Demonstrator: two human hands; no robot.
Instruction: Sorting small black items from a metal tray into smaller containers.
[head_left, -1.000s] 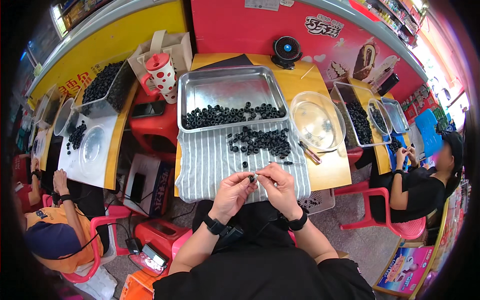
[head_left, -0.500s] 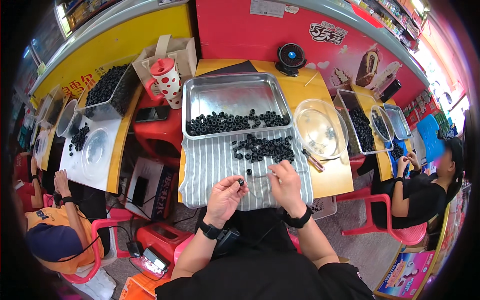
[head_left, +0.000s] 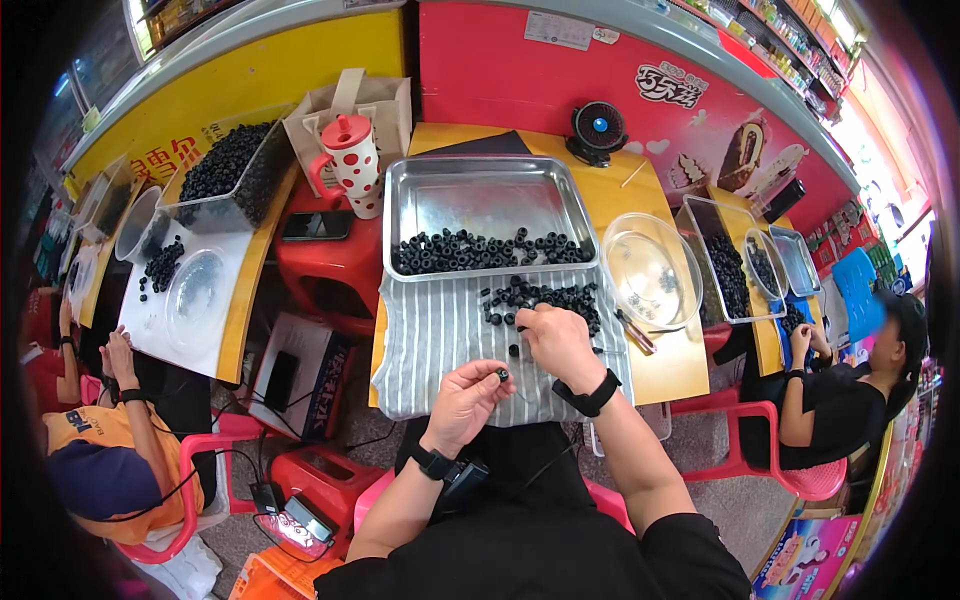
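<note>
My left hand point(head_left: 465, 402) is closed in a pinch on a small black ring-shaped piece point(head_left: 502, 374), just above a grey striped cloth point(head_left: 425, 345). My right hand point(head_left: 556, 345) reaches to the near edge of a pile of black ring-shaped pieces point(head_left: 570, 299) on that cloth. Its fingertips are pressed together and point down; what they hold, if anything, is hidden. One loose black piece point(head_left: 514, 350) lies beside the right hand. Beyond the cloth stands a metal tray point(head_left: 480, 185) with many more such pieces along its near side.
Right of the cloth are a round clear plastic tub point(head_left: 640, 265) and a small handled tool point(head_left: 638, 335). A black fan point(head_left: 597, 130) stands at the back. On the left are a spotted cup point(head_left: 352, 165) and a phone point(head_left: 316, 226). Other people sit at tables on both sides.
My right hand has moved forward to the pile. My left hand still pinches its black piece and has shifted slightly. The whole view has shifted a little.
</note>
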